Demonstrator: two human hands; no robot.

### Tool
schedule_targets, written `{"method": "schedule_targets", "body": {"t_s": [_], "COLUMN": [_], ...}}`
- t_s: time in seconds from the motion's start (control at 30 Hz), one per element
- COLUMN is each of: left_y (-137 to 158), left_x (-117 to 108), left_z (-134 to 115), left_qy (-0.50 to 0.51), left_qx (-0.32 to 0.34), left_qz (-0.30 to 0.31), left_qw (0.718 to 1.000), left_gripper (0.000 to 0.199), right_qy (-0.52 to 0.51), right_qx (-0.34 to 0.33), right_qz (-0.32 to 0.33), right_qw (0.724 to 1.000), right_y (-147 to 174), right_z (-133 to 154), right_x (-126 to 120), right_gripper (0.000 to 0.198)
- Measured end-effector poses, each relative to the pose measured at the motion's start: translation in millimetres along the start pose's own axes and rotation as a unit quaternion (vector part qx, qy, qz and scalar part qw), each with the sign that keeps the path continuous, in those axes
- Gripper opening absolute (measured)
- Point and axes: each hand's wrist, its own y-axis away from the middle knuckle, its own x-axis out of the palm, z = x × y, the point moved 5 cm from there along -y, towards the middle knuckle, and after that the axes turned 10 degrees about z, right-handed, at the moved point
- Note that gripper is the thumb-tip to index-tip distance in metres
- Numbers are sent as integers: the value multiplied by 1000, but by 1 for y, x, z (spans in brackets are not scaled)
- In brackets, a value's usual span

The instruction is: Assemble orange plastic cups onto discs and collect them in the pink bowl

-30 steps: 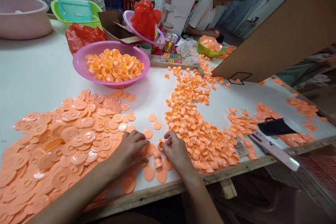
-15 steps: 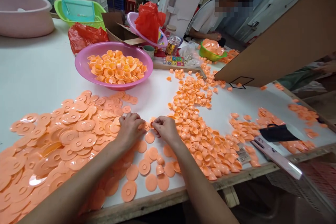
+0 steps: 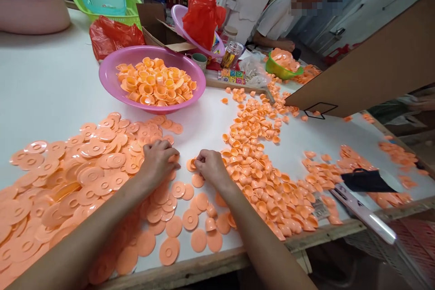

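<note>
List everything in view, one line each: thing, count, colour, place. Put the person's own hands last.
flat discs: many, orange, heaped on the table's left
small cups: many, orange, spread across the table's middle and right
purple basin: one, filled with orange cups, behind the discs
pink tub: one, far left corner
green basket: one, far left, behind a red bag
red bags: two, one by the basket, one in a tilted purple bowl
green bowl: one, holding orange pieces, far side
cardboard sheet: one, brown, upright at right
table: one, white
co-worker: one, white top, seated at far side
left hand: on the disc heap's edge
right hand: fingers pinching an orange piece
</note>
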Motion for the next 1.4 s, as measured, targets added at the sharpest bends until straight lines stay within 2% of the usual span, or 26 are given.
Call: {"method": "schedule_targets", "body": {"t_s": [0.1, 0.17, 0.27, 0.33, 0.43, 0.53, 0.6, 0.7, 0.77, 0.9, 0.97, 1.07, 1.13, 1.2, 1.27, 1.3, 1.37, 1.4], "left_y": [-2, -8, -15, -17, -17, -14, -12, -12, -13, -13, -11, -6, -4, -5, -13, -19, -32, -37], "left_x": [-7, -1, 17, 27, 33, 36, 37, 39, 39, 39, 37, 32, 19, -10, -57, -86, -137, -154], "left_z": [-7, -17, -27, -29, -27, -24, -24, -23, -21, -20, -25, -33, -35, -32, -26, -22, -12, -8], "left_qy": [59, 159, 312, 398, 483, 520, 536, 542, 539, 530, 523, 516, 517, 522, 532, 535, 524, 500], "left_qx": [14, -9, -101, -130, -136, -161, -175, -185, -187, -190, -187, -173, -165, -153, -122, -84, -39, -24], "left_qz": [-3, 45, 134, 160, 157, 152, 155, 148, 142, 130, 118, 91, 64, 28, -34, -97, -215, -253], "left_qw": [998, 986, 935, 894, 850, 825, 811, 807, 809, 816, 823, 834, 838, 838, 837, 835, 823, 828], "left_gripper": [17, 19, 12, 9, 9, 14, 18, 20, 19, 13, 14, 17, 16, 12, 14, 18, 30, 32], "right_qy": [21, 31, 39, 48, 78, 113, 137, 169, 170, 86, 37, 21, 19, 38, 82, 104, 125, 125], "right_qx": [-9, -17, -13, -8, -5, 3, 14, 22, 20, 28, 23, -9, -29, -48, -66, -72, -78, -78], "right_qz": [6, 15, 26, 27, 5, -14, -2, 21, 13, -13, 2, 19, -2, -72, -136, -148, -138, -133], "right_qw": [1000, 999, 999, 998, 997, 993, 990, 985, 985, 996, 999, 1000, 999, 995, 985, 981, 979, 980], "right_y": [0, -1, -1, -1, 1, 4, 5, 5, 5, 5, 5, 10, 19, 32, 46, 51, 55, 56], "right_z": [3, 6, 6, 5, 4, 7, 10, 13, 13, 10, 9, 8, 0, -13, -27, -34, -44, -48], "right_x": [-1, -2, -1, 0, 3, 5, 6, 7, 8, 9, 9, 0, -11, -27, -40, -43, -44, -43], "right_gripper": [18, 18, 19, 19, 17, 18, 18, 17, 17, 15, 13, 16, 19, 25, 37, 40, 36, 31]}}
